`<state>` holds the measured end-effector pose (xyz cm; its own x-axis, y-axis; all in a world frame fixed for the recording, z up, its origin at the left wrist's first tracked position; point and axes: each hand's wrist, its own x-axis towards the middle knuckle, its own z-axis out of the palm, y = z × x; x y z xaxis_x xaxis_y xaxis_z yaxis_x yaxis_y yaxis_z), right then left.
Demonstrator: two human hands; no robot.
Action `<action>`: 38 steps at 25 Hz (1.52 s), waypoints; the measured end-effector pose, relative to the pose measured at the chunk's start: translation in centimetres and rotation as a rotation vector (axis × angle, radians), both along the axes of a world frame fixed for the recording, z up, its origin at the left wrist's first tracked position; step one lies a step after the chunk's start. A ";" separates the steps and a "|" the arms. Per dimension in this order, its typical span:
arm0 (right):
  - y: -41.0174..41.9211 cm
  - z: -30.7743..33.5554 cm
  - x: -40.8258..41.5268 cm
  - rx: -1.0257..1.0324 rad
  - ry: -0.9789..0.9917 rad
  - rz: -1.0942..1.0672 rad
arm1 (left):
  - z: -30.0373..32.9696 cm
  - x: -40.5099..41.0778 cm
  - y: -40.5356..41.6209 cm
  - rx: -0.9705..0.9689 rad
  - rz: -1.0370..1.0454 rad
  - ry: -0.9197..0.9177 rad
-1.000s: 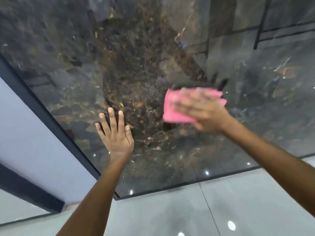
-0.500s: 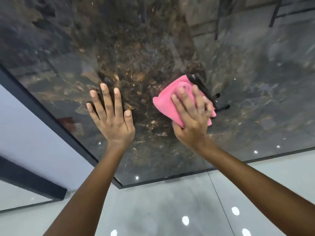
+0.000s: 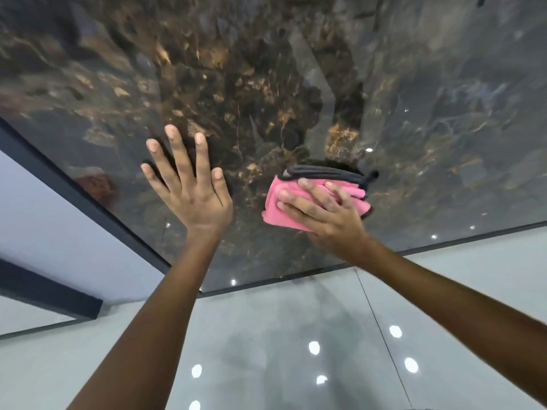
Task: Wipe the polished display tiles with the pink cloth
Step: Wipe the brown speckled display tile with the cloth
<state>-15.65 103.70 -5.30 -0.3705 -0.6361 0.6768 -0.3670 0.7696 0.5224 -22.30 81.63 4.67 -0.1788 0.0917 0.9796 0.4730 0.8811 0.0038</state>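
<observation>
A large polished dark marble display tile with gold-brown veins fills the upper view and reflects my arms. My left hand lies flat on it with straight, spread fingers, left of centre. My right hand presses a folded pink cloth against the tile near its lower edge, fingers laid straight across the cloth. A dark strip above the cloth looks like its reflection.
A dark frame strip borders the tile on the left, with a pale wall panel beyond it. Below the tile lies a glossy grey floor showing reflected ceiling lights.
My right hand with the cloth has swept down and left across the tile, then slightly right. My left hand stays flat on the tile, and the view has moved closer.
</observation>
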 end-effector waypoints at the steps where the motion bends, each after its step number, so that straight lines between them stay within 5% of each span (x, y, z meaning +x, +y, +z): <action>1: -1.7 -1.3 -0.1 -0.020 -0.016 -0.077 | 0.1 0.0 0.0 0.012 -0.008 -0.007; 4: -3.0 -10.0 1.5 0.627 -0.354 -0.079 | -0.2 0.1 -0.3 0.013 -0.016 -0.002; 8: 6.8 -10.5 4.0 0.745 -0.449 -0.016 | -0.3 0.0 -0.4 -0.017 -0.011 0.019; 13: 10.3 7.4 2.8 0.138 0.053 -0.090 | 0.0 1.7 0.0 0.025 0.003 -0.170; 15: 7.3 14.5 2.7 -0.351 0.116 -0.239 | 1.3 4.0 1.4 0.110 -0.006 -0.357; 16: 5.8 16.1 3.0 -0.439 0.099 -0.263 | 2.4 4.9 2.3 0.172 -0.028 -0.411; 19: 7.5 19.6 4.2 0.111 0.014 -0.189 | 12.2 5.7 6.2 0.210 -0.163 -0.329; 20: 10.1 22.9 4.3 0.134 0.072 -0.166 | 16.9 5.2 7.5 0.203 -0.202 -0.252; 22: 15.3 31.2 4.2 -0.241 0.254 -0.274 | 26.1 4.3 9.9 0.250 -0.235 -0.108; 25: 20.0 40.3 4.6 -1.300 0.334 -0.330 | 33.1 4.1 13.3 0.215 -0.178 -0.014; 26: 19.2 40.5 4.5 -1.442 0.298 -0.316 | 33.4 4.0 13.8 0.169 -0.140 -0.031; 27: 18.3 39.4 4.3 -1.392 0.235 -0.323 | 33.1 3.9 14.3 0.118 -0.093 -0.044; 30: 17.1 32.9 5.8 -0.604 -0.013 -0.306 | 31.7 2.9 13.9 0.003 0.005 -0.054; 31: 19.2 33.2 6.4 -0.545 0.016 -0.346 | 31.7 2.7 13.8 0.003 0.015 -0.056; 32: 21.6 34.9 6.6 -0.693 0.073 -0.395 | 31.9 2.7 13.7 0.010 0.022 -0.056; 35: 26.4 46.6 6.2 -1.616 0.253 -0.391 | 32.1 2.9 14.1 0.022 0.015 -0.050; 36: 26.0 50.0 5.7 -1.688 0.303 -0.347 | 32.0 2.9 14.2 0.026 0.011 -0.054; 38: 21.9 51.6 3.7 -1.408 0.397 -0.269 | 32.0 3.0 14.3 0.027 0.019 -0.072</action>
<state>-11.92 125.56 46.26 -0.0161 0.6666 0.7453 -0.1511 0.7352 -0.6608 -19.33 95.97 36.67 -0.2506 0.0619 0.9661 0.4541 0.8888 0.0609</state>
